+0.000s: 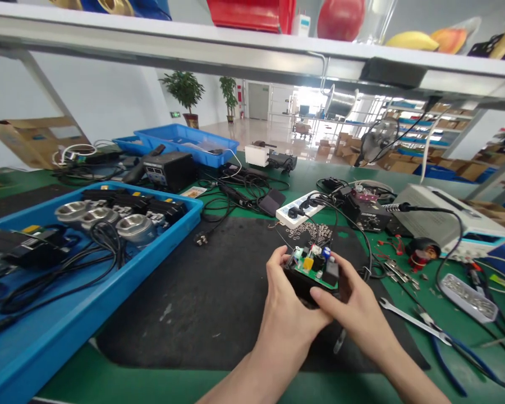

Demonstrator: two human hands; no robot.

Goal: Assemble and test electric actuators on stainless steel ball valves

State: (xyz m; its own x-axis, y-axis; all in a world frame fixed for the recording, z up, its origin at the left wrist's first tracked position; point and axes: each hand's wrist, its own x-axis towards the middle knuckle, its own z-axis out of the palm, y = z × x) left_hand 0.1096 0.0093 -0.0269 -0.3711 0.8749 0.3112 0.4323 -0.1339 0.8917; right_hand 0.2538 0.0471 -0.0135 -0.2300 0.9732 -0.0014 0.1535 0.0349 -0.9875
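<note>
Gripping the circuit board module (313, 272), left hand (286, 303) and right hand (353, 306) clasp its casing edges; light, rigid, components fragile.

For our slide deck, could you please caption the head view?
Both hands, left hand and right hand, hold a small black box with a green circuit board above a black mat.

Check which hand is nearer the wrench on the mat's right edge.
Right. The right hand grips the circuit board just left of the wrench; the left hand holds the board's far side.
</note>
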